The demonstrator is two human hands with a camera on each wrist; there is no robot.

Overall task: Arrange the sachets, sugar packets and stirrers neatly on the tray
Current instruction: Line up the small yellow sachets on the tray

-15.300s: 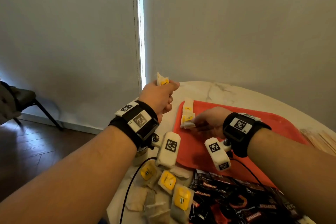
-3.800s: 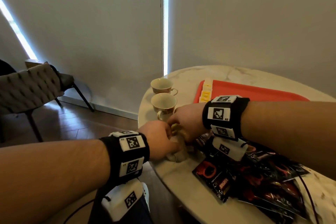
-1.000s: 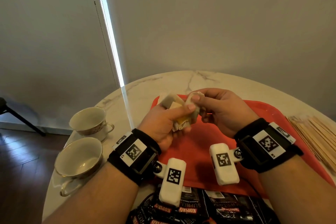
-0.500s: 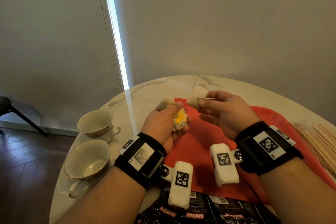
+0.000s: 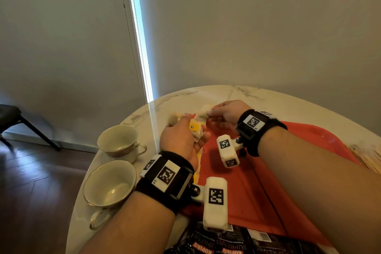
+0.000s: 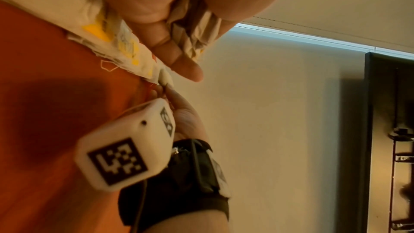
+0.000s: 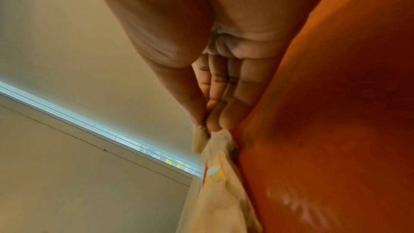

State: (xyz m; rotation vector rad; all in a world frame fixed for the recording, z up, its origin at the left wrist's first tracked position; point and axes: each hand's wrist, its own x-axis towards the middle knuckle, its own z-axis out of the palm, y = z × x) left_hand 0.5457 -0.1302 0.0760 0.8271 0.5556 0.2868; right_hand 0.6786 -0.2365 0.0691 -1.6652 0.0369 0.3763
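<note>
My left hand (image 5: 190,131) grips a small bunch of tea bag sachets (image 5: 195,129) with yellow tags, held above the left edge of the red tray (image 5: 268,181). My right hand (image 5: 209,112) pinches a single pale tea bag (image 5: 203,110) between thumb and fingertips over the tray's far left corner. In the left wrist view the crumpled bags (image 6: 195,29) sit in my curled left fingers. A row of tea bags (image 6: 107,40) lies along the tray's edge below them. The right wrist view shows my fingertips (image 7: 215,121) pinching the bag (image 7: 199,139) just above that row (image 7: 219,192).
Two empty teacups (image 5: 118,140) (image 5: 109,183) stand on the marble table (image 5: 288,99) left of the tray. Black coffee sachets (image 5: 224,241) lie at the near edge. Wooden stirrers (image 5: 369,155) lie to the tray's right. A dark chair (image 5: 12,117) stands at far left.
My right hand has drawn its single tea bag away from the bunch, out over the tray's far left corner. The left hand keeps hold of the other bags.
</note>
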